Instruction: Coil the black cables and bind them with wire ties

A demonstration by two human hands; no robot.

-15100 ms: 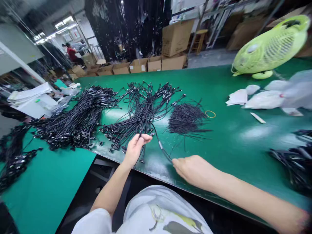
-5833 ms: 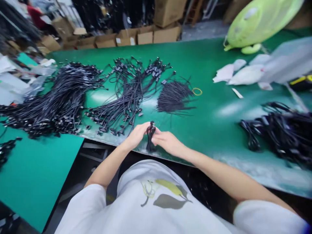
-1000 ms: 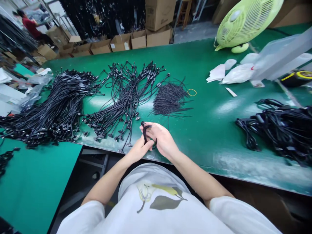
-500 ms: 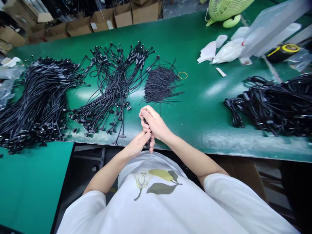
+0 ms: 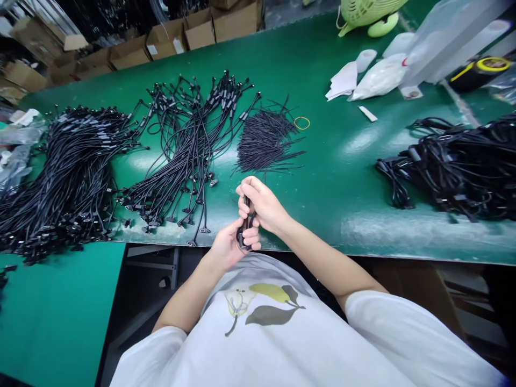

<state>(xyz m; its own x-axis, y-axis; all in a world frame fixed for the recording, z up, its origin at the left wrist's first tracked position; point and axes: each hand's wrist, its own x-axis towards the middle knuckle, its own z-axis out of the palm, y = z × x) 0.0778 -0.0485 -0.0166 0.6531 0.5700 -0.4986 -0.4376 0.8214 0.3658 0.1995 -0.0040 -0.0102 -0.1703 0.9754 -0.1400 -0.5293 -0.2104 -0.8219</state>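
Observation:
Between both hands is a folded black cable (image 5: 245,228), held just over the table's near edge. My left hand (image 5: 230,244) is closed around its lower part. Higher up, my right hand (image 5: 261,203) pinches the same cable with thumb and fingers. Just beyond the hands lies a pile of short black ties (image 5: 266,140). Loose black cables (image 5: 189,145) with connectors at both ends are spread out to the left of it. A thicker heap of similar cables (image 5: 68,166) sits at the far left.
Bundled black cables (image 5: 463,166) are heaped at the right of the green table (image 5: 318,177). A yellow rubber band (image 5: 301,123) lies past the ties. White bags (image 5: 379,80), a tape measure (image 5: 479,72) and a green fan (image 5: 368,13) stand at the back right. Cardboard boxes (image 5: 165,40) line the far edge.
My hands have moved slightly apart, with the left one lower and turned more open to view. More of the folded cable now shows between them. The view has shifted a little.

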